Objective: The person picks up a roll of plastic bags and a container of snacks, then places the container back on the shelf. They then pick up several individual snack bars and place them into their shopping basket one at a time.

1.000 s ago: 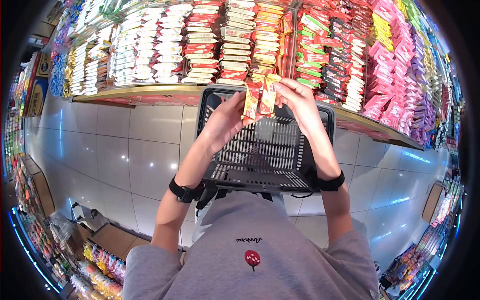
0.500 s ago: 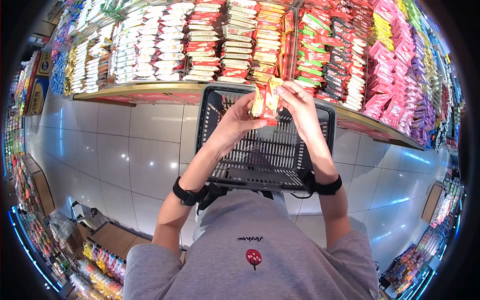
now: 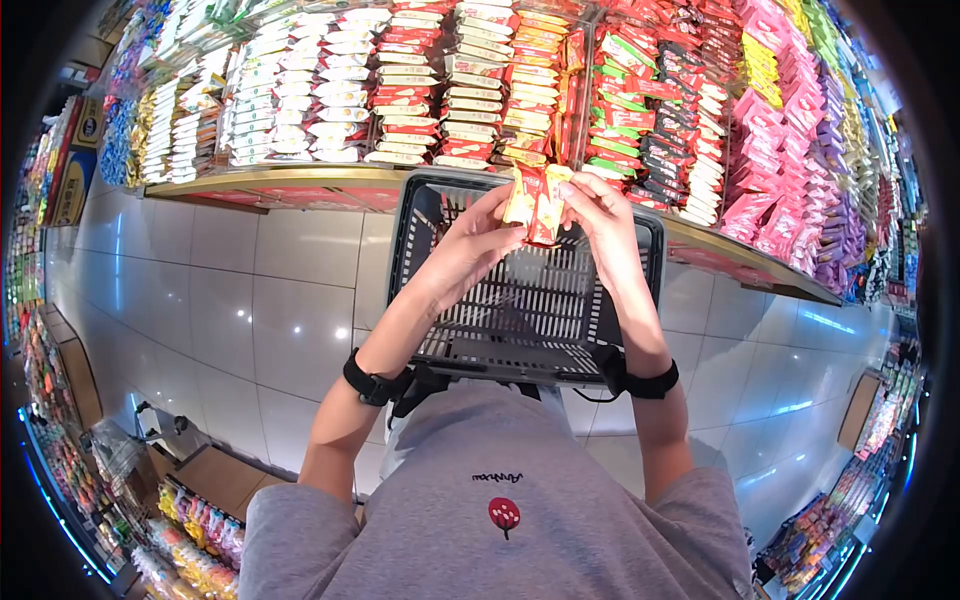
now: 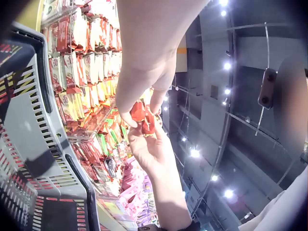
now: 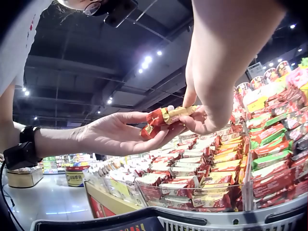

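Note:
Two small red and yellow wrapped packets [image 3: 541, 200] are held side by side above the far edge of a dark basket [image 3: 520, 300]. The left hand [image 3: 478, 240] pinches them from the left, thumb near their lower end. From the right, the right hand [image 3: 602, 212] grips the upper part of the yellow-edged packet [image 5: 178, 113] with thumb and fingers. In the left wrist view, the red ends of the packets [image 4: 143, 115] show between both hands. The right wrist view has the left hand [image 5: 120, 134] under the packets, palm up.
Beyond the basket, a shelf with a gold edge [image 3: 290, 180] bears rows of wrapped packets in white, red, yellow, green and pink. Tiled floor [image 3: 290, 320] lies on both sides of the basket. A brown box [image 3: 225, 478] and more goods stand at the lower left.
The packets, apart a second ago, are now close together. The left hand has moved right toward the right hand, and its thumb has shifted onto the packets.

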The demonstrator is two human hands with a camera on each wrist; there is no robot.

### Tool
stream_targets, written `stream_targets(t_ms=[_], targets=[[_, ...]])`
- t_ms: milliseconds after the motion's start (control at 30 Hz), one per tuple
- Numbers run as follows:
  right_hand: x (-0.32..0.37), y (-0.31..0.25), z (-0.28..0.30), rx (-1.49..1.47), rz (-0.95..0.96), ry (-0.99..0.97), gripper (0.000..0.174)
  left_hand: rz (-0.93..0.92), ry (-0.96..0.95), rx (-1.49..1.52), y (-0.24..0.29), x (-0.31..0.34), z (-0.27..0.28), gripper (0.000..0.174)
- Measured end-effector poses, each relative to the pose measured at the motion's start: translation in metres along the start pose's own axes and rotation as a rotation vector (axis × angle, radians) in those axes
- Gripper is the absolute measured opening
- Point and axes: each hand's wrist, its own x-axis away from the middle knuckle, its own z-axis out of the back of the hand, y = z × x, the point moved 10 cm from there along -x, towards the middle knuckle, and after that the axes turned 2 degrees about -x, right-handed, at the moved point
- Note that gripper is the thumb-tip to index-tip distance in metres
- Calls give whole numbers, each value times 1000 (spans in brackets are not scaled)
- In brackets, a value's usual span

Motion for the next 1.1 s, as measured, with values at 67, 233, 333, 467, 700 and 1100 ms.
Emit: stream_targets(t_ms=[67,233,333,467,700,1100], targets=[[1,-1,1,24,6,-7,15,11,26,-7,-5,0,5,49],[11,-6,-3,-177,-97,58,23,-15,43,-73,-4,1,11,39],[15,-4,-9,-255,-164,-8,30,-34,78,-121,0,3,13,34],[16,-4,-3,-107,-117,29,29,-27,118,-194,3,6,14,31],[17,-10,-5,88,-56,-19,30,-116,180,-376,6,2,34,27],[13,-16,-12,418,281,-7,16,-82,92,-320,2,-2,20,27]])
